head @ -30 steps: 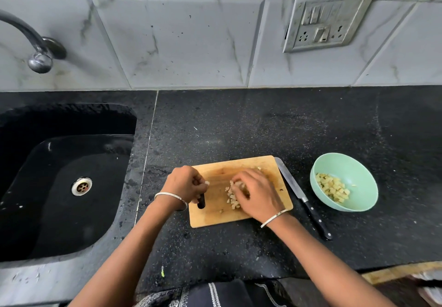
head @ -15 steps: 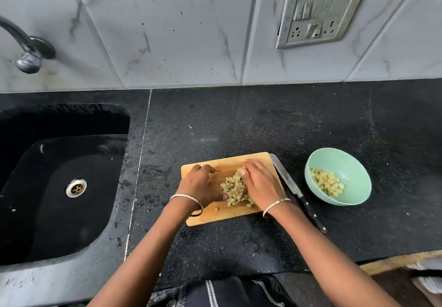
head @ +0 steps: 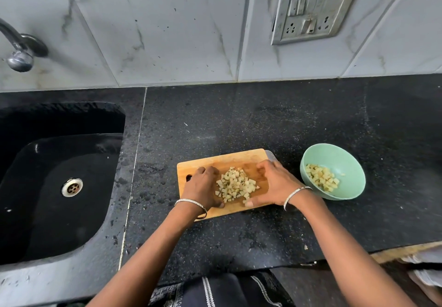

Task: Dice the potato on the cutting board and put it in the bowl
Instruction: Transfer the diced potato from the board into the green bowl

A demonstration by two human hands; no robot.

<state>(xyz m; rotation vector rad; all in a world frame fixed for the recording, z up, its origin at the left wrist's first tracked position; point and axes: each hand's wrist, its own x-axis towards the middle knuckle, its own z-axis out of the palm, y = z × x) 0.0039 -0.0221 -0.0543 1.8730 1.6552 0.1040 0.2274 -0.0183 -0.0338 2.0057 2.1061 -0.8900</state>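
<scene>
Flanking the diced potato [head: 235,184] heaped at the middle of the cutting board [head: 227,161], left hand [head: 203,187] on its left, right hand [head: 275,184] on its right, both loosely cupped and gripping nothing, thumbs on the board. Sharing the countertop [head: 239,120] with a partly filled green bowl [head: 346,161] just beside the board's right edge, a knife tip [head: 271,155] showing at the far right corner. Having bare countertop past the far edge, sink [head: 47,223] well apart leftward.

Diced potato pile [head: 235,184] on cutting board [head: 229,158], left hand [head: 203,187] cupped at its 9 o'clock, right hand [head: 275,183] at 3; green bowl [head: 346,161] holding dice at board's 3 o'clock.
</scene>
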